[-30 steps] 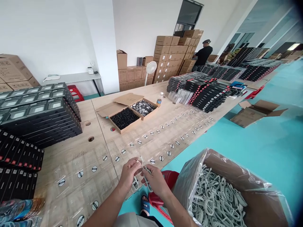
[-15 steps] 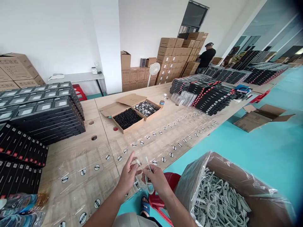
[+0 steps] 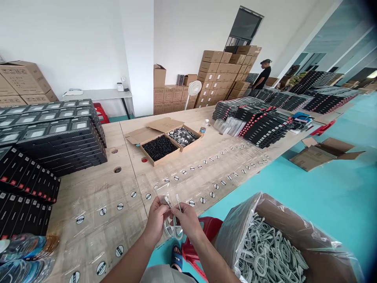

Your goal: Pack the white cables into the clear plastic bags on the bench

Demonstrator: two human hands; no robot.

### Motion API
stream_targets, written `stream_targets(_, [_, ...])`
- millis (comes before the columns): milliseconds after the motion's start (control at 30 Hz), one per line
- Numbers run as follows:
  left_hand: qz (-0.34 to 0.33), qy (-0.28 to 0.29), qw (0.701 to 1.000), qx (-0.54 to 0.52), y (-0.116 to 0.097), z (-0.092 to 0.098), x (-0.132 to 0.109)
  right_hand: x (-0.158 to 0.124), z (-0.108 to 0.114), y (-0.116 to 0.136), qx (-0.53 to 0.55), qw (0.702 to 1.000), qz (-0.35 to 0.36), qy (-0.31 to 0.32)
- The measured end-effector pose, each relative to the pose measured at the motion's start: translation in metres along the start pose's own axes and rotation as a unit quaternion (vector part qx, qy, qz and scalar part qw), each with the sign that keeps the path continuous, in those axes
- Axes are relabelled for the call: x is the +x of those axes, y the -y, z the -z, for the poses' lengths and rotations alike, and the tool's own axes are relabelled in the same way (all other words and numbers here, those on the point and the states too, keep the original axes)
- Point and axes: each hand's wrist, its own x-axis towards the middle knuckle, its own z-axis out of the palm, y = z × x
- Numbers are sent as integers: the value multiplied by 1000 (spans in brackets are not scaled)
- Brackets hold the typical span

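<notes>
Pinching one white cable [image 3: 173, 230], left hand [image 3: 157, 221], right hand [image 3: 187, 222]

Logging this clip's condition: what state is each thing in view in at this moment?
left hand, gripping the cable
right hand, gripping the cable
white cable, looped, held between both hands
carton of cables, open, plastic-lined, full
tray of black parts, open, flaps back
floor carton, flaps open

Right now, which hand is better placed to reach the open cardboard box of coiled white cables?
Right hand, probably: it is nearer the cardboard box; the left hand is farther; both pinch a white cable.
</notes>
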Motion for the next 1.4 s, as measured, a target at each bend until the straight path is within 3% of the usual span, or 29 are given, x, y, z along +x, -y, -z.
stream_targets(367, [-46, -68, 995, 54, 3, -7, 0, 1, 0, 6, 11, 999, -7, 46])
stream_targets(567, [-61, -112, 991, 48, 0, -12, 1, -5, 5, 23, -135, 990, -11, 48])
stream_targets(633, [-57, -122, 990, 52, 1, -12, 2, -7, 4, 25, -254, 966, 32, 16])
stream_targets(700, [-36, -127, 990, 44, 3, -11, 4, -7, 0, 21, -383, 920, 80, -35])
stream_targets(800, [-3, -128, 991, 45, 3, -8, 7, -5, -7, 12, -463, 879, 96, -59])
stream_targets(933, [-13, -127, 989, 67, -5, -2, 8, -6, -8, 6, -409, 902, 130, -52])
stream_targets(1100, [-51, -125, 988, 71, -19, -3, 5, -12, 0, 17, -377, 900, 194, -101])
stream_targets(1167, [-53, -117, 989, 69, -23, -5, 3, -10, 3, 22, -331, 915, 201, -110])
stream_targets(1267, [-39, -103, 993, 45, -27, -7, 1, -4, 9, 28, -223, 958, 165, -73])
stream_targets(1400, [-7, -75, 997, 24, -33, -9, -1, -3, 16, 35, -122, 986, 117, -2])
